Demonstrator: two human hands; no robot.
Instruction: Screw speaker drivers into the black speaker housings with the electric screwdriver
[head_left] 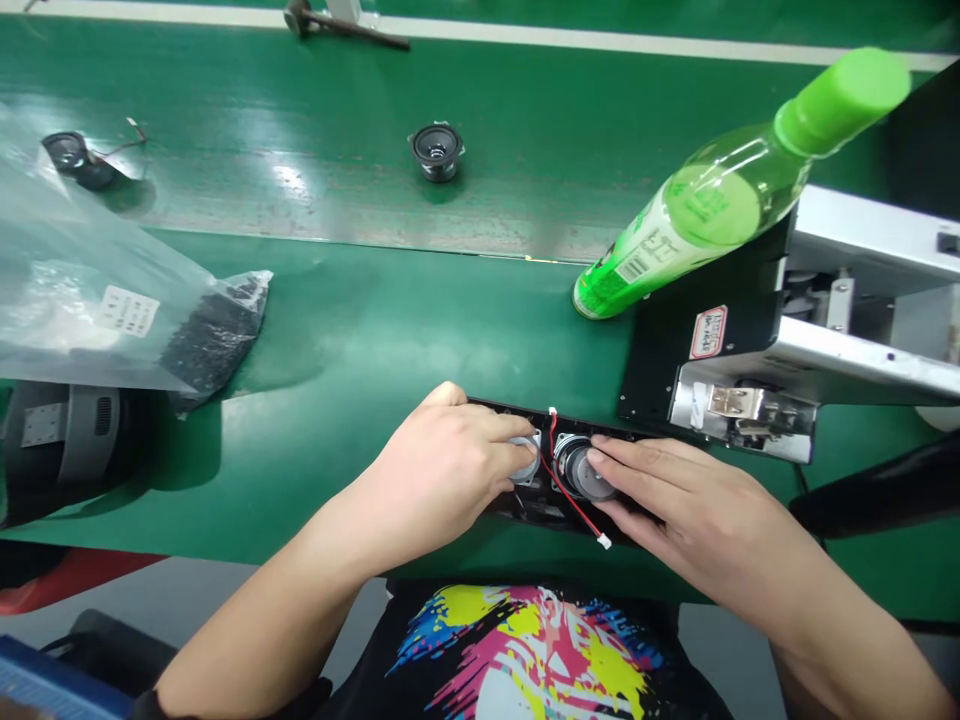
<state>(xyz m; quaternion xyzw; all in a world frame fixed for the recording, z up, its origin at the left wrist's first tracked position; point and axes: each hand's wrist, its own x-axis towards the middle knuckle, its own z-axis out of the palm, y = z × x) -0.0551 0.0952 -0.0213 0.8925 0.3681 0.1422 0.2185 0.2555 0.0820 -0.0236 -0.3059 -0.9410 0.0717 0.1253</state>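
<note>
Green matting covers the counter [360,330], and at its near edge lies a black speaker housing [525,505], its long axis running left to right in front of the person. Both hands rest on it. The left hand [442,470] comes in from the left, its fingers [517,440] curled down over a small round speaker driver [525,462] seated in the housing; they press or pinch its silvery rim, though whether they truly grip it cannot be told. The right hand [675,510] comes from the right, fingers [622,465] stretched nearly flat, fingertips lying on the second driver [581,472], just beside the first. A red and black wire pair [574,500] runs between the two drivers and ends in a white connector [604,542], which lies loose near the right hand's lower fingers. That connector is closer to the right hand than to the left.

Well beyond, on the shinier conveyor belt [300,120], sit a loose speaker driver [436,150] and another with a wire [71,155]. A clear plastic bag [90,290] of dark parts lies to the left. A green bottle [735,185] stands at the right beside a black and metal machine [787,370].
</note>
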